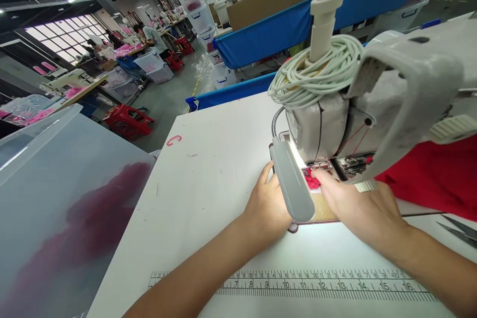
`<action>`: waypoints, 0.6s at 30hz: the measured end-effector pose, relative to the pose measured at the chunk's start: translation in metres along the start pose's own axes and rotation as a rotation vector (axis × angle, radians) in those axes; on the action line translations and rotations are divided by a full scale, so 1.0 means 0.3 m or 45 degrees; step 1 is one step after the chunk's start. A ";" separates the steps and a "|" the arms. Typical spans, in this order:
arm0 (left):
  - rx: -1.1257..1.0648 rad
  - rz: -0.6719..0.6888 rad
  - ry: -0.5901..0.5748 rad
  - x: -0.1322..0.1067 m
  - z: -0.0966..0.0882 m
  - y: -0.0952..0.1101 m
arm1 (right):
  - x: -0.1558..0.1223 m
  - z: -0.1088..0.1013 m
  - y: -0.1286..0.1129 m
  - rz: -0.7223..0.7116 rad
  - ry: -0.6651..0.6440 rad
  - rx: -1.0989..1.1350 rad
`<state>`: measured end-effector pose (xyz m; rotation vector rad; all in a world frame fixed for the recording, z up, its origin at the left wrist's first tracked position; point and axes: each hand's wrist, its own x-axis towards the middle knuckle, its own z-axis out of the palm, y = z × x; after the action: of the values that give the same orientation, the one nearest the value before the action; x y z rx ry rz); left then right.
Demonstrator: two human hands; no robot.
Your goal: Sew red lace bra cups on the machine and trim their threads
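A white sewing machine (324, 124) stands on the table, its needle area lit and partly blocked from view. Under its head lies a small piece of bumpy red fabric (312, 180). My right hand (359, 208) reaches in from the right, with thumb and finger gripping the edge of this piece; its other fingers are hidden. Left of the needle area, my left hand (266, 208) lies on the machine bed with the visible fingers stretched out. A grey lamp (292, 181) covers the rest of that hand's fingers.
Red cloth (432, 176) lies right of the machine, with dark scissors (460, 231) at the right edge. A printed ruler (286, 285) runs along the table front. A translucent bin (67, 208) stands left. Coiled pale tubing (316, 74) sits atop the machine. People work farther back.
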<state>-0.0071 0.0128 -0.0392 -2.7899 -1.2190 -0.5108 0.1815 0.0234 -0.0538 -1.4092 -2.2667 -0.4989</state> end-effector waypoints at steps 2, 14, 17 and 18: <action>-0.026 0.025 -0.014 -0.006 0.006 -0.023 | 0.003 0.000 0.012 0.007 -0.020 0.064; 0.029 0.186 0.041 -0.020 0.006 -0.071 | -0.022 -0.028 0.034 -0.190 0.153 0.203; -0.016 0.150 0.025 -0.020 0.009 -0.073 | -0.025 -0.027 0.037 -0.288 0.197 0.249; -0.045 0.106 0.008 -0.019 0.011 -0.075 | -0.027 -0.024 0.037 -0.300 0.190 0.282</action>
<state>-0.0261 0.0248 -0.0459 -2.8517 -1.0977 -0.5395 0.1958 0.0183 -0.0512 -0.9728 -2.2964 -0.3957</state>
